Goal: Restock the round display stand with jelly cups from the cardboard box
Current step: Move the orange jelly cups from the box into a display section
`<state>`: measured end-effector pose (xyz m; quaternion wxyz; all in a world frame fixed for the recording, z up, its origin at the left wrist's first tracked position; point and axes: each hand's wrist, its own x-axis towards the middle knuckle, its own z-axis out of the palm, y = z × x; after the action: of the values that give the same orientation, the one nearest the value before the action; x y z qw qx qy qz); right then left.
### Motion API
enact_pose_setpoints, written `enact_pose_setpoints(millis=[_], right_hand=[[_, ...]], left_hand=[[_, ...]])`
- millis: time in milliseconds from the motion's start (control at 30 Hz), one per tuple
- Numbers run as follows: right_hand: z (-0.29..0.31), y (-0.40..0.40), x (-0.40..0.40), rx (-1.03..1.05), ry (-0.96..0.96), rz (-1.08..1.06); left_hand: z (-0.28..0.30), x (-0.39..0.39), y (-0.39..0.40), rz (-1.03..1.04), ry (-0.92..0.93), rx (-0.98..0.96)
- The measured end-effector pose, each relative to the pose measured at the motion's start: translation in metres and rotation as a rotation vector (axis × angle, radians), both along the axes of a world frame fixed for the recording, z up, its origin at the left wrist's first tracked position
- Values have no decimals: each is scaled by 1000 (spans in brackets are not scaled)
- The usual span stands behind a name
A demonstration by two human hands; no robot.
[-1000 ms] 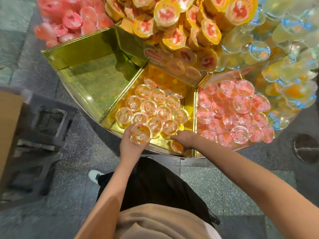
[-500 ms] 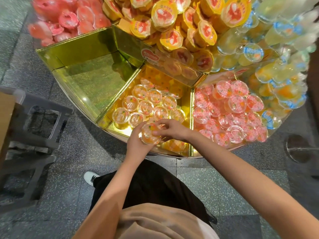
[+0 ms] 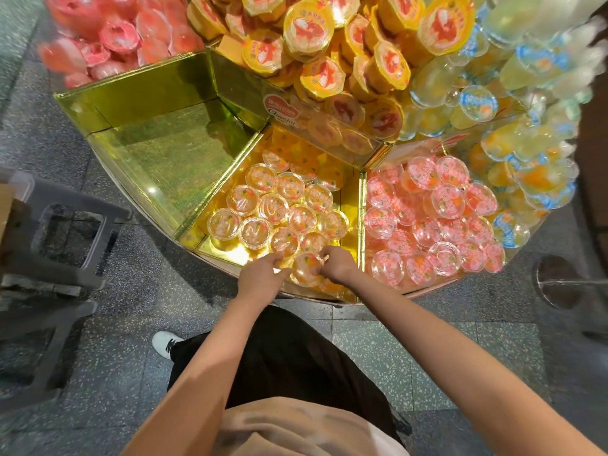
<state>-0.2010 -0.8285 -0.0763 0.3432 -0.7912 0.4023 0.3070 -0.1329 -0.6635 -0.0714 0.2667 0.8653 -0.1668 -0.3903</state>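
The round display stand (image 3: 138, 93) has gold-lined wedge compartments. Its middle front compartment holds several clear orange jelly cups (image 3: 273, 209) in rows. At that compartment's front edge, my left hand (image 3: 263, 278) and my right hand (image 3: 335, 263) both grip one orange jelly cup (image 3: 306, 269) between them, just above the front row. The compartment to the left (image 3: 164, 159) holds no cups. Several pink jelly cups (image 3: 434, 212) fill the compartment to the right. The cardboard box (image 3: 5, 205) shows only as a brown edge at the far left.
The stand's upper tier carries piles of pink cups (image 3: 118, 37), yellow-lidded cups (image 3: 329, 51) and pale blue-lidded cups (image 3: 513, 80). A grey plastic stool (image 3: 65, 232) stands on the speckled floor at the left. A round metal floor plate (image 3: 559, 281) lies at the right.
My left hand carried the cup rightward along the front edge. My right hand left the front row and came onto the cup, so both hands now hold it lower in the compartment.
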Motion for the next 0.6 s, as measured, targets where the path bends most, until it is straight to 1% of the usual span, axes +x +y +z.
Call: enact_pose_setpoints(millis=[100,167,233,300,367,433,533,600], right_hand=[[-9,10,0,-61,-56,-40],[-11,15,0,-115,-95,-18],[-10,14,-3,-219,-80,92],[-6,5,-7,-349,8,280],[-3,-6,-11,-389,120,499],[-5,-10,-12,-390,175,657],[-11,-10,-8,-424,220,748],[-12,-11,-3,-401,265,778]], left_hand=[[-6,0,-15,-145,-77,207],[-6,0,-28,-178,-112,282],[-6,1,-39,-170,-106,347],[-5,3,-46,-157,-84,414],[-8,3,-48,-141,-69,455],[-13,3,-49,-126,-71,470],[-18,6,-49,-111,-57,463],[-21,8,-48,-101,-37,451]])
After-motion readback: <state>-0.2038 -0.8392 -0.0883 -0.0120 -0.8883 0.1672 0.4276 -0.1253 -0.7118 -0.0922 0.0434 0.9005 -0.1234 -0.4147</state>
